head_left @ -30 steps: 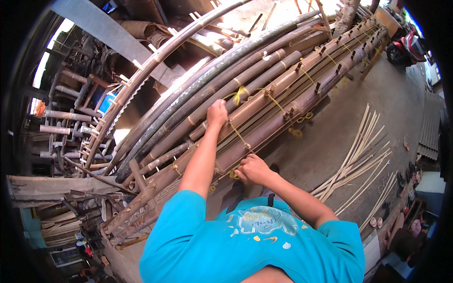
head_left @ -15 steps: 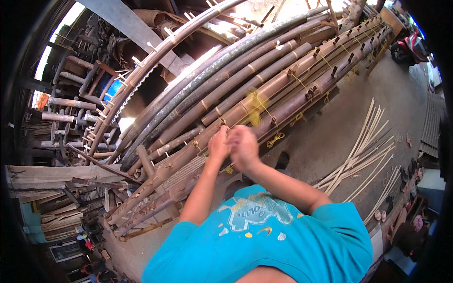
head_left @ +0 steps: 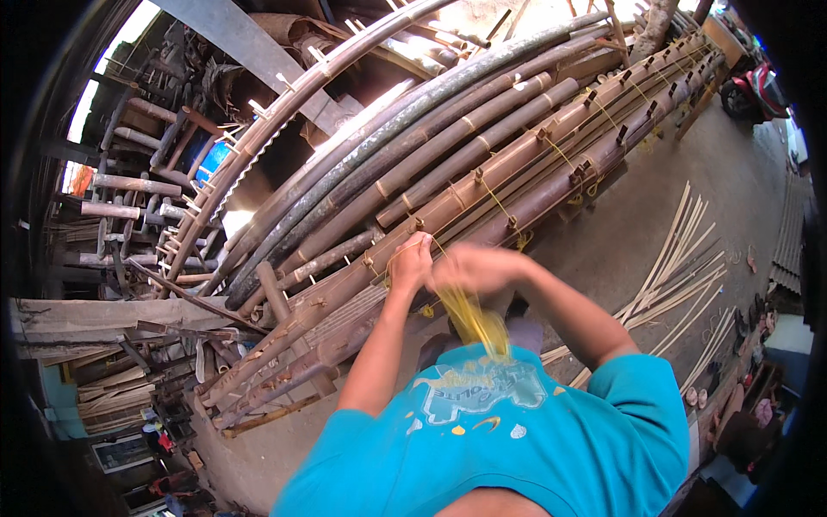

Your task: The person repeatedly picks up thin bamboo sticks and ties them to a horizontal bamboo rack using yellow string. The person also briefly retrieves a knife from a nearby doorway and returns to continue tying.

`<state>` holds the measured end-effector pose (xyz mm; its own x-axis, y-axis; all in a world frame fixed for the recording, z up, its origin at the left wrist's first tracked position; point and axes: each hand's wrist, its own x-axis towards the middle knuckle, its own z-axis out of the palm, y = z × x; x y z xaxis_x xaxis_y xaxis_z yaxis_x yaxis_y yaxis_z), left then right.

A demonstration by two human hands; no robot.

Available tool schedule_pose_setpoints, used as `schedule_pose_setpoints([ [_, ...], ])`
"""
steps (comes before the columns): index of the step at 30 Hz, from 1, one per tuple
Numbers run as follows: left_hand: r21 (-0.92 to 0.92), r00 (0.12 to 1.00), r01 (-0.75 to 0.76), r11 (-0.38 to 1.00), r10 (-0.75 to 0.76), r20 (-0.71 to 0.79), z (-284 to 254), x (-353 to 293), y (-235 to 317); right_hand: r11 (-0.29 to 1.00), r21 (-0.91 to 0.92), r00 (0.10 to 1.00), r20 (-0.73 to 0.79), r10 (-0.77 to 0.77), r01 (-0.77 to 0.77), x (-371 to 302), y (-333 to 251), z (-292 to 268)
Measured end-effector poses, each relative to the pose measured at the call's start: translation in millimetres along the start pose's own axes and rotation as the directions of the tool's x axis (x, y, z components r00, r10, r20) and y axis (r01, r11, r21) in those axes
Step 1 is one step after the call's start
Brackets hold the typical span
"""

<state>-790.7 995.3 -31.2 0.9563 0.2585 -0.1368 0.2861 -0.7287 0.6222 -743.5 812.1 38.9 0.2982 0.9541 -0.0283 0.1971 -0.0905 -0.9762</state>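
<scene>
My left hand [head_left: 409, 264] is closed in a pinch beside a dark peg [head_left: 419, 223] on the long bamboo pole [head_left: 444, 207]. Thin yellow strands cross its fingers. Close by on the right, my right hand [head_left: 472, 267] is smeared by motion, its fingers curled in. A blurred bundle of yellow twine [head_left: 479, 319] trails down from it toward my shirt. Yellow twine runs between the pegs of this pole and those of the darker bamboo pole [head_left: 551, 194] alongside. Loose yellow loops hang at several pegs farther along. What the fingertips do is hidden.
Thick curved bamboo poles [head_left: 379, 172] lie beyond the work. At left stands a curved pole with pale pegs [head_left: 280, 108]. Thin bamboo strips [head_left: 663, 267] lie on the floor [head_left: 620, 215] at right. A red motorbike [head_left: 762, 93] is parked at the far right.
The yellow twine bundle has swung from above my hands down to below them, toward my shirt. My right hand has moved slightly right, away from my left hand, which stays near the peg.
</scene>
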Motion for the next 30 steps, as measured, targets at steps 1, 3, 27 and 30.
schedule_pose_setpoints([
  [1,0.041,0.999,-0.009,0.999,0.01,-0.038,2.3,1.1,-2.1,0.988,-0.137,0.997,-0.032,0.069,-0.072,-20.0,19.3,27.7],
  [3,-0.021,0.99,-0.12,0.993,0.118,-0.08,0.6,2.6,1.7,0.969,-0.245,0.969,-0.241,-0.045,-0.016,-29.4,74.4,74.7],
  [27,0.128,0.988,-0.133,0.983,0.122,0.091,-95.9,-37.2,-108.7,-0.107,0.994,0.778,0.054,0.626,0.016,37.8,46.4,183.8],
  [30,0.147,0.979,-0.197,0.969,0.187,0.081,-76.8,-67.1,-98.1,0.438,0.681,0.376,-0.709,0.597,0.587,85.2,25.4,180.9],
])
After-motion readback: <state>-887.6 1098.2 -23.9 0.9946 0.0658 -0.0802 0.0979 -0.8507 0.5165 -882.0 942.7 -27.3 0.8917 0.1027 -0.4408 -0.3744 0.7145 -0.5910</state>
